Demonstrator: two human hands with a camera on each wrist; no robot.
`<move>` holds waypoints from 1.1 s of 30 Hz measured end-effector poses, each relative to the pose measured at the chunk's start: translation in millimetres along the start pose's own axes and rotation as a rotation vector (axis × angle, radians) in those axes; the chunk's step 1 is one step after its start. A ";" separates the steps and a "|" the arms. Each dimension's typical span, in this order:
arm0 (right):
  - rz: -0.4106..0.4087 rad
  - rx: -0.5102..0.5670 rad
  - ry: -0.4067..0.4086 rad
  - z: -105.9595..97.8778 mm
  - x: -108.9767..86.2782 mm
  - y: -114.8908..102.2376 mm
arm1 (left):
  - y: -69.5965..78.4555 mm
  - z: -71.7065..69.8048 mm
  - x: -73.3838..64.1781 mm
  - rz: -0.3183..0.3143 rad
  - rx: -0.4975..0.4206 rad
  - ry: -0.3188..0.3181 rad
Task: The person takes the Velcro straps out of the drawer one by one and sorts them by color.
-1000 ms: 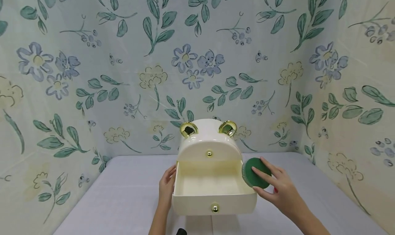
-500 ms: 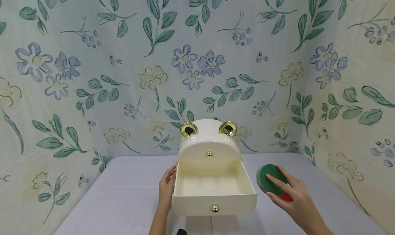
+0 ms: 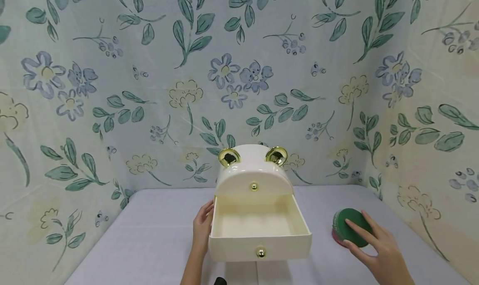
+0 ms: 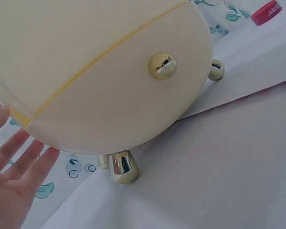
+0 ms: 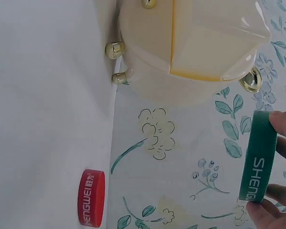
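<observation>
Right of white cabinet (image 3: 258,175), right hand (image 3: 385,250) pinched green roll (image 3: 346,222) between thumb and fingers, raised above red roll (image 5: 91,198) lying on table (image 3: 161,235). Left of cabinet, left hand (image 3: 203,223) rested at its side, fingers loosely spread. Lower drawer (image 3: 235,248) stood pulled out. Step looked like handling green roll midair; next move seemed to call for steady, level pinch clear of red roll. Red roll read "SHENGWEI" plus small characters; green showed "SHENG", remainder I couldn't read.
</observation>
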State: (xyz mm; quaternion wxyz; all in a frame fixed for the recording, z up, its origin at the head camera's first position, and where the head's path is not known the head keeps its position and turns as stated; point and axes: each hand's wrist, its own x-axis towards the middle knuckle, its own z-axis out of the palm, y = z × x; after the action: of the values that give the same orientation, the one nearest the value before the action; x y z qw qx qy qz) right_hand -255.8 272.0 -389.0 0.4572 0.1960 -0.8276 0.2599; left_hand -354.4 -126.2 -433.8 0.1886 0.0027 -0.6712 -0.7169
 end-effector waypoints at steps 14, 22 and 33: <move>0.059 -0.151 0.009 -1.7 -26.8 32.4 | -0.6 -2.4 1.2 0.010 -0.013 -0.015; 0.077 -0.172 -0.031 5.8 -41.5 51.8 | -0.6 -2.1 -1.6 0.002 -0.007 -0.012; 0.441 -0.256 -0.402 8.2 -52.4 65.9 | 0.4 -2.0 -2.7 0.007 -0.012 -0.025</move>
State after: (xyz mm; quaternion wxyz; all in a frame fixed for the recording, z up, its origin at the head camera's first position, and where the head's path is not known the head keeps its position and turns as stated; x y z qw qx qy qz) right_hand -271.8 323.4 -454.2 0.2384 0.0003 -0.9498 0.2028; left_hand -351.3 -127.3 -434.3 0.1826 -0.0096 -0.6692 -0.7202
